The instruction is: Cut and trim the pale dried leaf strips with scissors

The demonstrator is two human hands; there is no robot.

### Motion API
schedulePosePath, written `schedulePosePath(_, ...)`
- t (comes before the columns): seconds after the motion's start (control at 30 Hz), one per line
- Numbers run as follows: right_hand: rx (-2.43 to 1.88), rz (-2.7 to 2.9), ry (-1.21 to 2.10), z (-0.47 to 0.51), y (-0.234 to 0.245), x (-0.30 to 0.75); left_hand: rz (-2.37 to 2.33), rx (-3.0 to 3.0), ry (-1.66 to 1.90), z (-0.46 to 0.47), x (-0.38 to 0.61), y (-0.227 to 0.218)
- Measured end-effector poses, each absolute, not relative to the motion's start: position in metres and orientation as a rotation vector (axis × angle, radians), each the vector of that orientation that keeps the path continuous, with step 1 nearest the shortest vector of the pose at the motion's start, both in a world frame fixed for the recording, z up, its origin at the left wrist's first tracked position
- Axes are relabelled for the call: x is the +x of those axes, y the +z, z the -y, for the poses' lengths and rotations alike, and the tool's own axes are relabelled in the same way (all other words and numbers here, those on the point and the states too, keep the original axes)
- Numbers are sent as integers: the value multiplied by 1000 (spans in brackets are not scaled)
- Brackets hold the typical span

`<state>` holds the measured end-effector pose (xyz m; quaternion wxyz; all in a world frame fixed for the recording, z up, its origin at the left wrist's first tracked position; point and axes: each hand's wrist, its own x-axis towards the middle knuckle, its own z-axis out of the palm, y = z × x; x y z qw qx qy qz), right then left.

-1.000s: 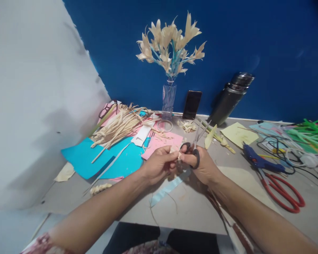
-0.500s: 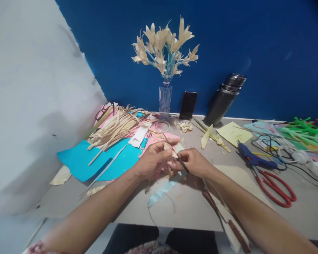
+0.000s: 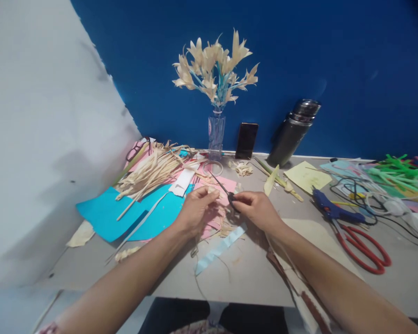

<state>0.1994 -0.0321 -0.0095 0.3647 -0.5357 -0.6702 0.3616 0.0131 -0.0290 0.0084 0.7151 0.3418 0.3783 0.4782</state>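
Note:
My left hand (image 3: 195, 209) is closed, with a small pale piece of dried husk (image 3: 212, 190) pinched between thumb and fingertips. Facing it, my right hand (image 3: 257, 209) grips a small pair of scissors (image 3: 232, 200) by its dark handles. The thin blades point up and left, a little apart from the left fingertips. Under both hands lie pink paper (image 3: 212, 227) and husk scraps (image 3: 230, 230). A light blue ribbon strip (image 3: 221, 248) rests on the table just in front of them.
A bottle (image 3: 216, 134) of husk flowers (image 3: 209, 65) stands at the back beside a phone (image 3: 246, 140) and a leaning flask (image 3: 294, 132). Husk strips (image 3: 153, 169) and blue paper (image 3: 104, 213) lie left. Right are a glue gun (image 3: 334, 208), red-handled scissors (image 3: 367, 248) and cables.
My hands have moved apart. The scissors have swung so the blades point up and left, clear of the husk piece. More of the ribbon and pink paper shows.

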Motion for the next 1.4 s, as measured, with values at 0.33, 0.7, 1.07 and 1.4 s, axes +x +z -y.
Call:
schedulePosePath(0.33, -1420, 2113, 583, 34, -6, 204, -886, 788, 1005, 30, 18, 5)
schedulePosePath(0.7, -1327, 2098, 821, 50, 5, 190, -809, 985, 848, 39, 24, -9)
schedulePosePath(1.07, -940, 1949, 1341, 52, 22, 206, -449, 725, 667, 45, 22, -4)
schedulePosePath(1.4, -1085, 2286, -49, 50, -5, 201, -646, 582, 821, 40, 26, -6)
